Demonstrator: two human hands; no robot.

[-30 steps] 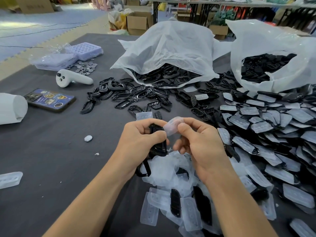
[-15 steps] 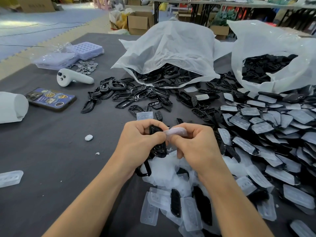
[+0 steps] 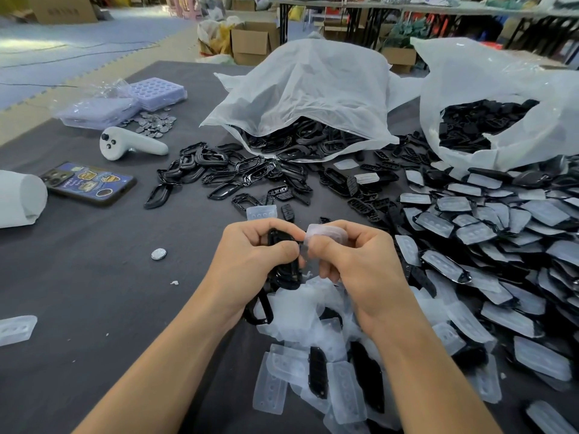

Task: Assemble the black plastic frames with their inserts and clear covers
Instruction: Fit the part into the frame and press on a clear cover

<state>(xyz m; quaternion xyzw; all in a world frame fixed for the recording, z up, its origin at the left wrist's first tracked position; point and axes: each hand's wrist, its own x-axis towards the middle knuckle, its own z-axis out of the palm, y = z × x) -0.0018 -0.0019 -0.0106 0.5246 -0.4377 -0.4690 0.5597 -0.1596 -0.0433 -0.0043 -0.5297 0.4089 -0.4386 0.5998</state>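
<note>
Left hand [image 3: 247,264] grips half-hidden frame [image 3: 283,270]; right hand [image 3: 363,274] pinches cover [image 3: 327,233]

A dark grey cloth-covered worktable [image 3: 94,292] fills the near ground. Beyond its far edge runs a tan strip of floor [image 3: 28,115], then blue-grey foam floor mats [image 3: 131,29] with toothed, interlocking edges, crossed by thin dark cables [image 3: 94,45]. A pale patch of light [image 3: 28,45] lies on the mats. Brown cardboard boxes stand on the floor, one open [image 3: 253,42], one large at the far left [image 3: 59,7]. At the back is a long pale-topped table on black metal legs [image 3: 407,7] (what is heaped on and under it is too blurred to name).
</note>
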